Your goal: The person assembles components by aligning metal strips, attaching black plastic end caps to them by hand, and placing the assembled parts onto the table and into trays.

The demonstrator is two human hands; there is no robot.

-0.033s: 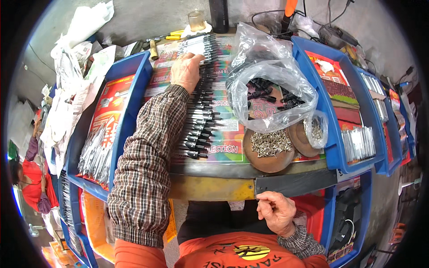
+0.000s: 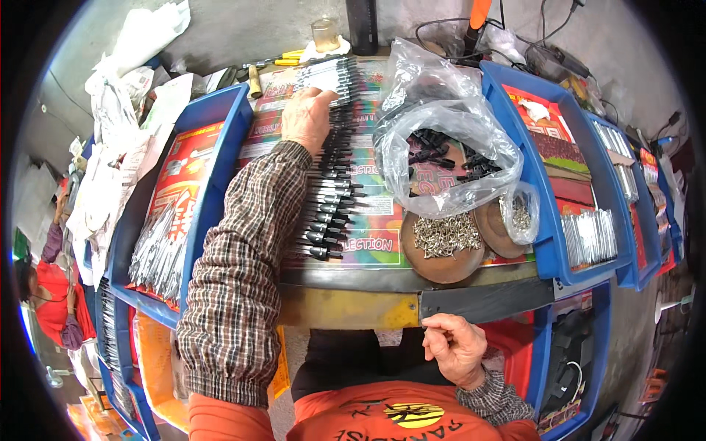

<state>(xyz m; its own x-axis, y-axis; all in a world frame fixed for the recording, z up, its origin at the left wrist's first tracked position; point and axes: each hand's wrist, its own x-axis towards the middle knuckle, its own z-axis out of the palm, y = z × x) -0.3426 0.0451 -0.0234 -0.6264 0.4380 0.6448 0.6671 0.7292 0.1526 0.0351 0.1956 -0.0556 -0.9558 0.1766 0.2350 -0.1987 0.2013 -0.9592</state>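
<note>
Down the middle of the table lies a long row of slim pen-like pieces (image 2: 323, 226), with dark, silver-banded parts toward the near end and pale shafts at the far end. My left hand (image 2: 307, 121) rests over the far part of this row, its fingers bent down and the fingertips hidden. At the table's front edge, my right hand (image 2: 454, 350) is curled, with thumb and fingers drawn together; anything between them is too small to make out. Right of the row, an open clear plastic bag (image 2: 448, 198) holds black parts (image 2: 430, 151). Small metal pieces (image 2: 446, 235) are heaped on a round brown dish (image 2: 441, 273).
A blue tray (image 2: 213, 191) of thin rods stands at left, and another blue tray (image 2: 526, 169) with silver tubes (image 2: 590, 237) at right. A smaller clear bag (image 2: 522, 213) sits beside the dish. Yellow-handled pliers (image 2: 288, 61) lie at the back. A person in red (image 2: 53, 294) is far left.
</note>
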